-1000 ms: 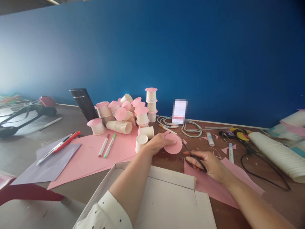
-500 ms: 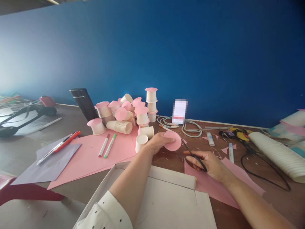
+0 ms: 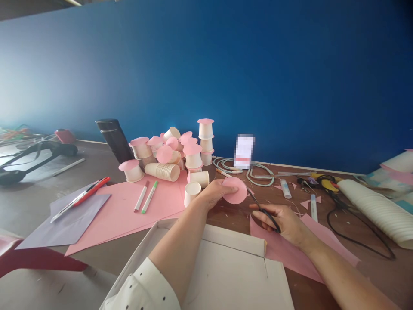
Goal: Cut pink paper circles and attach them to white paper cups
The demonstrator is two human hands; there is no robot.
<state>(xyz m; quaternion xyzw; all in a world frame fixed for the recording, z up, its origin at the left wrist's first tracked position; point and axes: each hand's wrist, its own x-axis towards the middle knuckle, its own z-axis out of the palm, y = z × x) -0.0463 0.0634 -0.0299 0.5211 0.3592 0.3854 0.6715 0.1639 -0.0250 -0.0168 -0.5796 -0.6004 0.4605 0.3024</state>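
Pinched in my left hand is a round pink paper disc, held up above the table. My right hand is closed round the dark handles of a pair of scissors. Their blades point up and left, with the tips at the right edge of the disc; whether they touch the paper I cannot tell. Below my right hand lies a sheet of pink paper. An upright paper cup stands just left of my left hand, beside a cup on its side.
Paper cups with pink discs stand in piles at the back, near a black flask. A cutter and two markers lie on the left. A white box lid is in front; a long cup stack lies right.
Almost nothing differs. The whole view has shifted by a few pixels, and both hands keep the same hold on the disc and the scissors.
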